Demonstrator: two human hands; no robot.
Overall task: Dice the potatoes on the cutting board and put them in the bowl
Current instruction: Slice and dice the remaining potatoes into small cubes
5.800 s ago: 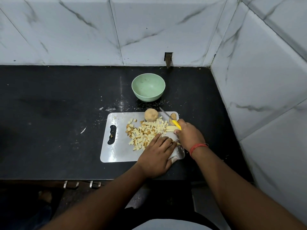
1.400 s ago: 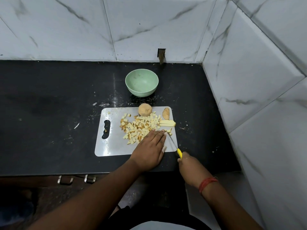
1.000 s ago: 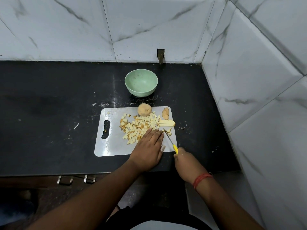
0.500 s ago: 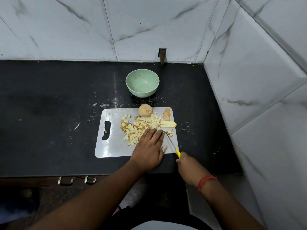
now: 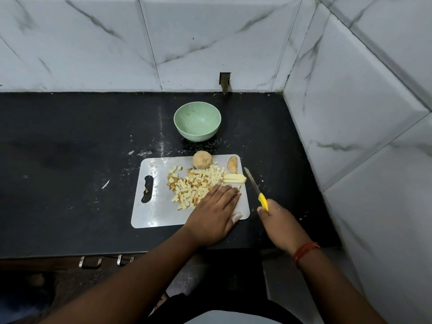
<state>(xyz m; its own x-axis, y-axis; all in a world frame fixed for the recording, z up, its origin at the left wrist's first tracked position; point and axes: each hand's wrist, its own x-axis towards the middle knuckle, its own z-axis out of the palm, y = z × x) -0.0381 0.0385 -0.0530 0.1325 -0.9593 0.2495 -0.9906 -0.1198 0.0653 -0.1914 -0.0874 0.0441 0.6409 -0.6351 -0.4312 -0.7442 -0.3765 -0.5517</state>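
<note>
On cutting board [image 5: 159, 213], right corner: left hand [image 5: 216, 212] flat, fingers [image 5: 228, 191] straight, against diced potatoes [image 5: 194, 185]. Right hand [image 5: 279, 224] grips knife [image 5: 254, 187] off board's right edge, over table [image 5: 70, 160].

Wall tiles [image 5: 210, 38]: white with grey marble veining. Countertop [image 5: 70, 136]: black, flecked with pale specks and smears near the bowl. Bowl [image 5: 197, 123]: pale mint green, plain inside and out. Cutting board [image 5: 161, 213]: light grey-white, unpatterned, with a dark handle cut-out. Diced potato [image 5: 194, 185]: pale yellow cubes, several showing tan-brown skin edges. Whole potato [image 5: 202, 159]: beige-tan. Potato slice [image 5: 232, 164]: tan skin with a paler rim. Potato sticks [image 5: 234, 178]: pale yellow. Knife [image 5: 256, 188]: silver-grey blade, bright yellow handle. Wrist thread [image 5: 305, 250] on the right arm: red-orange. Drawer handles [image 5: 91, 263] below the counter edge: metallic silver.
</note>
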